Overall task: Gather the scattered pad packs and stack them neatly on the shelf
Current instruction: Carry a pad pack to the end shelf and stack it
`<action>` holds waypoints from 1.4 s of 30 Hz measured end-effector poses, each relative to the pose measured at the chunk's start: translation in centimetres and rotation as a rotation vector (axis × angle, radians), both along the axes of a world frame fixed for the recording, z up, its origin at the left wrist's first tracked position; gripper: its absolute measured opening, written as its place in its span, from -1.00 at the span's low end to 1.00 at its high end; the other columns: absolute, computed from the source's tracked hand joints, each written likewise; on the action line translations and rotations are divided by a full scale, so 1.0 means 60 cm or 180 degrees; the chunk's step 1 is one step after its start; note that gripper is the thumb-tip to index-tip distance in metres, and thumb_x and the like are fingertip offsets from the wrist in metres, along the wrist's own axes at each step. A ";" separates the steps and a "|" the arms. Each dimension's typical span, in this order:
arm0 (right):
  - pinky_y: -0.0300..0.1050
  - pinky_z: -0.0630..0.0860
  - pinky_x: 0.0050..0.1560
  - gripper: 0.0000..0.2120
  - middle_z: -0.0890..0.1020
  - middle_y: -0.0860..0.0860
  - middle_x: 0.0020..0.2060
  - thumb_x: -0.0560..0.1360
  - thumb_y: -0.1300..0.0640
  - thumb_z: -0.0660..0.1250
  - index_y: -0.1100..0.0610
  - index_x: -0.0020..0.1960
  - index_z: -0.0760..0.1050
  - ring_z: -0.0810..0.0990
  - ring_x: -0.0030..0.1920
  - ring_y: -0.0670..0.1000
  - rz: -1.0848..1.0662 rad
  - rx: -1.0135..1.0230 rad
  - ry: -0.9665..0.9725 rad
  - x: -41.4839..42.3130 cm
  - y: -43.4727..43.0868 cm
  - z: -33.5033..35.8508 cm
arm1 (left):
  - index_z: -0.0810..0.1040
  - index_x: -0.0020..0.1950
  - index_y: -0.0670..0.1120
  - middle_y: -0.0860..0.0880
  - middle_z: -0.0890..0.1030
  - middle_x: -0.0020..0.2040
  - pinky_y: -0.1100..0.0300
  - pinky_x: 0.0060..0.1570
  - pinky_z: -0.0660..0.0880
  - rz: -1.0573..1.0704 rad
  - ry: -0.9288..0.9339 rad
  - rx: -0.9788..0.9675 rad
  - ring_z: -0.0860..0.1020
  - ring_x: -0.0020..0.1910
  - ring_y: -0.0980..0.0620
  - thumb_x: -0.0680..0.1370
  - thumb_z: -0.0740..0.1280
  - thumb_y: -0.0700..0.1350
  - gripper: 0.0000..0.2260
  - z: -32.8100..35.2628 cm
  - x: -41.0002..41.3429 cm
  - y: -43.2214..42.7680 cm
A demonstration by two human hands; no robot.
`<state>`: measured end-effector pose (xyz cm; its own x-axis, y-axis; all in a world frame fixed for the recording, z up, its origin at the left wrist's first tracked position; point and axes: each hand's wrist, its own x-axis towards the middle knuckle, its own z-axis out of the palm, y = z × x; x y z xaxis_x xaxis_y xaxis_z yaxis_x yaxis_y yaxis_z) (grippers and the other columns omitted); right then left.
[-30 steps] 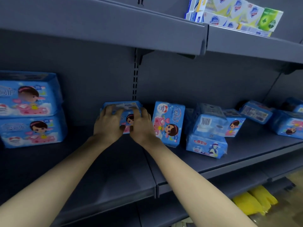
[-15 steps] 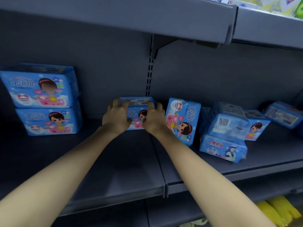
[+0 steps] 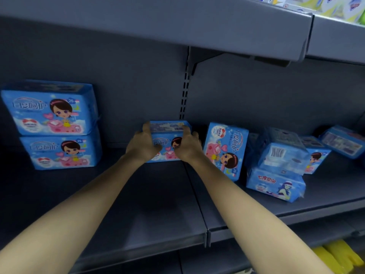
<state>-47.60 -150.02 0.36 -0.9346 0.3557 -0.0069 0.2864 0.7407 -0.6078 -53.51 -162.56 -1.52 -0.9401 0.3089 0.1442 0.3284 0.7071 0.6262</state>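
Observation:
A blue pad pack [image 3: 167,140] with a cartoon girl stands at the back middle of the grey shelf [image 3: 154,204]. My left hand [image 3: 143,145] grips its left end and my right hand [image 3: 187,146] grips its right end, fingers curled over the top. At the far left, two matching packs [image 3: 53,125] sit stacked one on the other. To the right of my hands, one pack [image 3: 225,151] leans on its end, and beyond it several more packs [image 3: 280,165] lie in a jumble.
An upper shelf [image 3: 177,26] overhangs close above, carrying white and yellow boxes [image 3: 325,6] at the top right. A slotted upright [image 3: 184,91] runs down the back panel. Yellow items [image 3: 339,258] lie on a lower level at the bottom right.
Both hands stay on the same pack, which now shows more of its front between them. The view has shifted, so the left stack appears closer to the middle.

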 end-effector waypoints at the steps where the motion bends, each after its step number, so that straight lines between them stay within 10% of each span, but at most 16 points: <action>1: 0.01 0.35 0.28 -0.24 0.18 0.19 0.37 0.52 0.25 0.31 0.03 0.54 -0.07 0.28 0.34 0.22 -0.0010 -0.0036 0.0020 0.000 -0.001 -0.002 | 0.11 0.46 -0.11 -0.21 0.43 0.25 -0.01 0.08 0.48 -0.0026 0.0000 0.0082 0.48 0.16 -0.16 0.47 0.41 -0.11 -0.33 -0.001 0.001 0.002; 42: 0.00 0.43 0.17 -0.45 0.35 0.16 0.22 0.44 0.28 0.34 0.12 0.39 0.28 0.41 0.20 0.21 -0.0119 -0.0064 0.1076 0.117 -0.091 -0.032 | 0.20 0.44 -0.09 -0.20 0.29 0.26 0.22 0.15 0.30 0.0234 0.0337 0.0494 0.33 0.26 -0.12 0.36 0.49 -0.17 -0.27 -0.005 0.136 -0.101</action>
